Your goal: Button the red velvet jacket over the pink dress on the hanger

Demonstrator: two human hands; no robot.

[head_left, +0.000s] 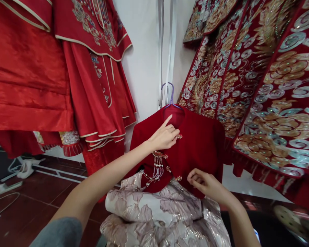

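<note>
A dark red velvet jacket [195,140] hangs on a purple hanger [172,97], with beaded buttons down its front. My left hand [164,135] lies against the upper chest, its index finger stretched up toward the collar opening and the other fingers loosely bent. Nothing shows in its grasp. Just below it, a pearl tassel ornament [158,164] dangles on the jacket. Lower down on the right, my right hand [204,181] hovers at or touches the jacket front near the bottom button [178,178], fingers loosely curled and holding nothing visible. Pale floral brocade fabric [157,209] is bunched beneath the hem.
Red garments with cream piping [92,85] hang at the left. On the right, heavily embroidered red and gold garments [273,85] hang close by. White metal uprights [167,44] stand behind the hanger. A white rack base [56,174] and cables cross the tiled floor.
</note>
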